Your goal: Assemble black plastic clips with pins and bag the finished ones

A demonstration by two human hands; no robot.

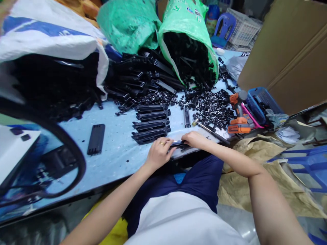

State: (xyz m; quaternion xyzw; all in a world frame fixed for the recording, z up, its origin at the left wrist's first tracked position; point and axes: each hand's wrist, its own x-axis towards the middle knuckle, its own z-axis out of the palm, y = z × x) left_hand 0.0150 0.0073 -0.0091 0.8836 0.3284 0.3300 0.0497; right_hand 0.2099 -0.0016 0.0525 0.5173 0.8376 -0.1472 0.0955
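My left hand (pixel 158 152) and my right hand (pixel 194 139) meet at the near edge of the light blue table (pixel 114 149). Both close on the ends of one long black plastic part (pixel 178 144) lying flat between them. A ring shows on a left finger. Just beyond my hands sits a stack of similar black plastic parts (pixel 151 123). One single black part (pixel 96 139) lies alone to the left. A heap of small black pins with pale heads (pixel 212 107) spreads out beyond my right hand.
An orange cordless drill (pixel 238 115) and a hammer (pixel 208 129) lie right of the pins, next to a blue basket (pixel 263 103). Green sacks (pixel 189 41) and a white sack (pixel 51 37) spill black parts at the back. Cardboard (pixel 293 51) stands on the right.
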